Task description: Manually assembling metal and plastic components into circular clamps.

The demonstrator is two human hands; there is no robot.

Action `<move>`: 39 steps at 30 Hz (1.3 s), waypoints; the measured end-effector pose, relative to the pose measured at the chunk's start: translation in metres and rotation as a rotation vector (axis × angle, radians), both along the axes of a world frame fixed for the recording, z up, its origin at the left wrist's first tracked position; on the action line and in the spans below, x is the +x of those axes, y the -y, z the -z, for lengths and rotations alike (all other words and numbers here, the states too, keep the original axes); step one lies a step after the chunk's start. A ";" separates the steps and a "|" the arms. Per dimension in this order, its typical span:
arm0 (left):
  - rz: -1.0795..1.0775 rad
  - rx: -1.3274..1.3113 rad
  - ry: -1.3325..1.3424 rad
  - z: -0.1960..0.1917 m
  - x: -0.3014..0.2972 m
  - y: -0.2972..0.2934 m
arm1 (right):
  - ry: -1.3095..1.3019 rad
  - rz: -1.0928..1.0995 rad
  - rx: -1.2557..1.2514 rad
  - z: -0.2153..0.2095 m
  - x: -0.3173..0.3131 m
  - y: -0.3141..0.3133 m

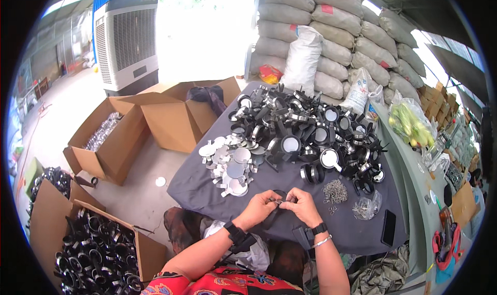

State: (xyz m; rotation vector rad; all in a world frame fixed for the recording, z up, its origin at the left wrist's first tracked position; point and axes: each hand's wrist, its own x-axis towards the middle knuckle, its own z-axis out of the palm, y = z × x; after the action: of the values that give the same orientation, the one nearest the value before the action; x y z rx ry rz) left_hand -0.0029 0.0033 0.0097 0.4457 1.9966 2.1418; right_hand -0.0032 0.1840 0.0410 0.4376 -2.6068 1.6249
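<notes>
Both of my hands meet over the near edge of the dark cloth-covered table (207,177). The fingertips of my left hand (260,208) and my right hand (303,207) pinch a small, shiny metal piece (279,202) between them. A dark round part (280,194) shows at the fingers, mostly hidden by them. Just right of my right hand lies a pile of small metal hooks or clips (335,191). Beyond my hands spreads a heap of black round parts with handles (310,132), some with pale discs. Flat silvery discs with tabs (235,169) lie left of it.
A clear bag of metal bits (367,207) and a black phone (388,227) lie at the table's right. Lower left, a cardboard box (150,251) holds many black parts. More open boxes (111,155), an air cooler (129,41) and stacked sacks (336,10) stand farther off.
</notes>
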 end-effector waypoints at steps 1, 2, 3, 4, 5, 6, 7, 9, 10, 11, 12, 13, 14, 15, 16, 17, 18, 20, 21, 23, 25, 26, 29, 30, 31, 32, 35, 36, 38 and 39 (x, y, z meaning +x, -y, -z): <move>0.018 -0.016 0.028 -0.005 -0.001 0.001 | -0.004 0.012 0.047 -0.002 0.000 -0.001; 0.022 0.011 0.039 -0.003 -0.001 0.001 | -0.073 0.030 0.096 0.001 0.000 0.001; 0.031 0.007 0.064 -0.002 -0.002 0.000 | -0.138 0.051 0.146 0.003 0.000 0.001; -0.001 0.070 0.110 -0.002 -0.005 -0.001 | -0.170 0.043 0.102 0.001 -0.002 0.001; -0.036 0.133 0.168 0.001 -0.002 -0.001 | -0.191 0.034 0.060 0.000 0.000 0.002; -0.089 0.121 0.228 -0.005 0.004 -0.005 | -0.188 0.085 0.069 0.004 0.002 -0.009; -0.149 0.108 0.270 -0.015 0.003 -0.006 | -0.201 0.129 0.079 0.005 -0.001 -0.023; -0.188 0.127 0.347 -0.023 0.003 -0.006 | -0.225 0.240 0.414 0.001 0.009 -0.044; -0.187 0.134 0.367 -0.019 0.001 -0.006 | -0.190 0.237 0.547 -0.001 0.017 -0.046; -0.189 0.141 0.386 -0.014 0.000 -0.005 | -0.156 0.229 0.680 -0.003 0.024 -0.046; -0.197 0.128 0.406 -0.020 0.002 -0.006 | -0.151 0.235 0.681 -0.001 0.027 -0.048; -0.192 0.128 0.407 -0.019 0.002 -0.007 | -0.170 0.220 0.708 0.003 0.029 -0.048; -0.171 0.113 0.383 -0.016 0.000 -0.007 | -0.192 0.204 0.734 0.006 0.030 -0.049; -0.153 0.099 0.359 -0.014 0.000 -0.005 | -0.193 0.202 0.736 0.009 0.030 -0.050; -0.156 0.102 0.358 -0.014 0.000 -0.003 | -0.200 0.195 0.717 0.012 0.030 -0.050; -0.152 0.106 0.337 -0.014 -0.002 -0.001 | -0.208 0.187 0.699 0.012 0.029 -0.051; -0.153 0.108 0.319 -0.013 -0.002 0.003 | -0.208 0.179 0.696 0.011 0.028 -0.051; -0.144 0.104 0.314 -0.011 -0.002 0.008 | -0.157 0.096 0.717 0.002 0.024 -0.053; -0.122 0.102 0.304 -0.011 -0.003 0.009 | -0.159 0.094 0.718 -0.003 0.022 -0.053; -0.109 0.095 0.319 -0.012 -0.004 0.010 | -0.050 0.014 0.774 -0.013 0.020 -0.052; -0.088 0.093 0.333 -0.012 -0.007 0.011 | -0.020 0.007 0.804 -0.021 0.021 -0.050; -0.078 0.101 0.342 -0.011 -0.008 0.013 | -0.136 0.000 0.704 -0.019 0.022 -0.051; -0.078 0.111 0.345 -0.009 -0.009 0.017 | -0.044 -0.052 0.345 -0.034 0.030 -0.033; -0.068 0.115 0.323 -0.009 -0.011 0.017 | 0.148 -0.071 0.092 -0.041 0.033 -0.025; -0.068 0.115 0.326 -0.008 -0.012 0.018 | 0.152 -0.071 0.092 -0.037 0.033 -0.017; -0.076 0.112 0.325 -0.006 -0.013 0.019 | 0.100 -0.121 -0.040 -0.030 0.032 -0.009; -0.071 0.113 0.310 -0.006 -0.017 0.016 | 0.002 -0.141 -0.064 -0.019 0.026 0.005; -0.061 0.114 0.297 -0.008 -0.017 0.013 | -0.217 -0.117 0.078 -0.015 0.022 0.006; -0.024 0.070 0.290 -0.015 -0.015 0.007 | -0.431 -0.028 0.216 -0.010 0.019 0.003; 0.000 0.026 0.275 -0.021 -0.014 0.003 | -0.448 -0.053 0.198 -0.003 0.014 -0.001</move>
State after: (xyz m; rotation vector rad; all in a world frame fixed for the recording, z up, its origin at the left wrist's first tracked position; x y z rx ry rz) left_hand -0.0165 0.0001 0.0311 0.1437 1.8188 2.0999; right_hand 0.0107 0.1847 0.0442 0.7841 -2.4274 1.1166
